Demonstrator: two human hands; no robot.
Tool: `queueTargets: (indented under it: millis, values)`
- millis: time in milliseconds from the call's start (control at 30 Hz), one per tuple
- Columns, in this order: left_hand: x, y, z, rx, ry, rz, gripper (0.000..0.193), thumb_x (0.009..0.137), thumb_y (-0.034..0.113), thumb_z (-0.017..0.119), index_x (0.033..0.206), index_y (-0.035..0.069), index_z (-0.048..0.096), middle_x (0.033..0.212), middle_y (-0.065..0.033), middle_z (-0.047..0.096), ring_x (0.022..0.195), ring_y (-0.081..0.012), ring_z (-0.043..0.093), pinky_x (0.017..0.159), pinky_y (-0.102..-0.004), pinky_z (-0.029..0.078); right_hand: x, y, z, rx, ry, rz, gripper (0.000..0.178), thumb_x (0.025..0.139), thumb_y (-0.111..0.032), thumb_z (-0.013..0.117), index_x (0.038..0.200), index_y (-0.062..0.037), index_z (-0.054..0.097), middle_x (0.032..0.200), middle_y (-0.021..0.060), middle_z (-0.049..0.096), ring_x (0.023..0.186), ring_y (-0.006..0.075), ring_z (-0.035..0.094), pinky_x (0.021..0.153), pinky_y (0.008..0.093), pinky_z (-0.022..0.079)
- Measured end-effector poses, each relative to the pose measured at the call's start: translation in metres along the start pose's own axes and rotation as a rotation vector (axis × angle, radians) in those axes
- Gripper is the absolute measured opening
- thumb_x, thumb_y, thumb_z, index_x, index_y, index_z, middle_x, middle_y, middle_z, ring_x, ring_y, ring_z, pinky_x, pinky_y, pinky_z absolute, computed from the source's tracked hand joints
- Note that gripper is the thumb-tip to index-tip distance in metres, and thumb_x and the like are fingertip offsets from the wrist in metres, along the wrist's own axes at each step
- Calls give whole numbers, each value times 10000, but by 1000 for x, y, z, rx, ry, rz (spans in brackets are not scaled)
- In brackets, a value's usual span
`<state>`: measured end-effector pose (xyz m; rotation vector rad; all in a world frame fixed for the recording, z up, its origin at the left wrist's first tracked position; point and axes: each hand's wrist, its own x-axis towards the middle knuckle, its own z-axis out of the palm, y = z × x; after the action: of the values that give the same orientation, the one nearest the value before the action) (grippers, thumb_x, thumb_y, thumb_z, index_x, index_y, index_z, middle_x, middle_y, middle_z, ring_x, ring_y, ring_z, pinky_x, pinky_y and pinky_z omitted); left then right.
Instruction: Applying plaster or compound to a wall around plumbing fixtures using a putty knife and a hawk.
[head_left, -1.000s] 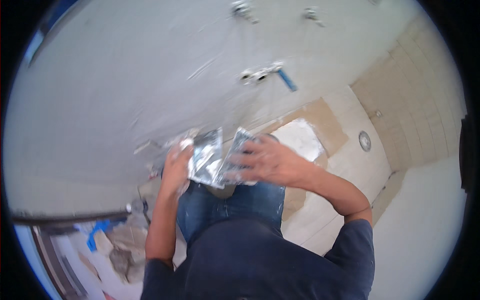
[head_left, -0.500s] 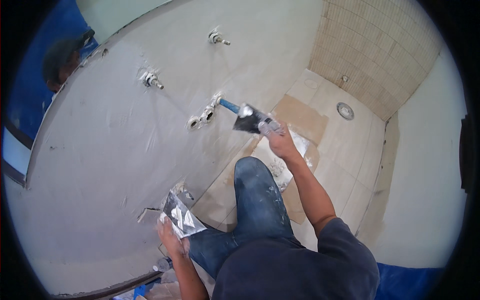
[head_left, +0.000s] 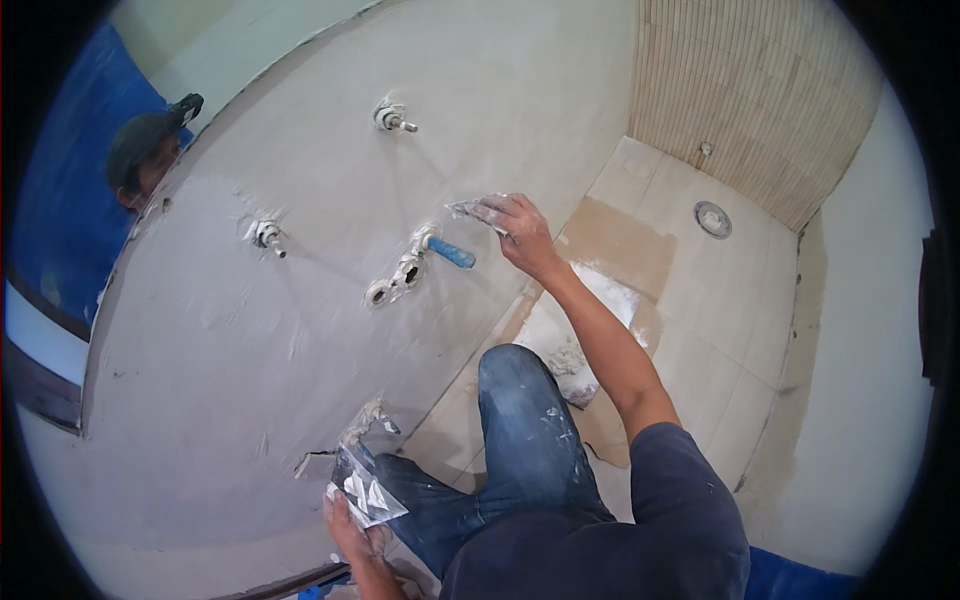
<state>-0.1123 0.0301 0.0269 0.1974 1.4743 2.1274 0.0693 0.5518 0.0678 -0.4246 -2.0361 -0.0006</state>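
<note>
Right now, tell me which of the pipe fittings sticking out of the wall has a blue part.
The fitting nearest the right hand, just left of it: it alone carries a blue cap. The upper stub and the left stub are bare metal.

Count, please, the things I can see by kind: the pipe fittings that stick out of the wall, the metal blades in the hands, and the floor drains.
Pipe fittings on the wall: 4 (top, left, blue-capped, lower)
Metal blades: 2 (one in the right hand, at; one in the left hand, at)
Floor drains: 1
Total: 7
</note>
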Motion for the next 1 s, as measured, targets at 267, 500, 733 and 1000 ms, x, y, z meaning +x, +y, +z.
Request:
queueTargets:
  millis: [267,500,733,1000]
  values:
    - [-1,-45,93,-62,-86,-21,279,1069,211,587,1285,39,546,1154,-97,669,1016,-222,700,871,-398,592,-99,-119,-47,705,172,765,342,984,-26,585,1319,9,641,1183,176,709,1101,323,680,975,386,512]
    - [27,-82,195,-70,-98,63,280,1087,211,561,1284,15,523,1194,-95,637,1036,-208,684,888,-386,578,-130,-194,-73,839,-145,284,538,864,38,682,1395,-22,620,1386,185,610,1248,362,595,1056,423,491]
    - [40,-36,206,-97,-140,39,275,1085,187,557,1296,12,529,1221,-114,646,1068,-228,687,921,-413,587,-154,-142,-75,421,-505,98,580,812,27,682,1361,-160,673,1302,107,646,1119,337,620,1034,440,514]
    - [110,109,127,348,-480,-264,401,953,158,634,1310,-15,579,1118,-119,716,951,-208,726,827,-348,608,-155,-30,-57,866,-214,829,334,952,-96,727,1265,7,670,1134,141,725,1044,232,679,960,364,526]
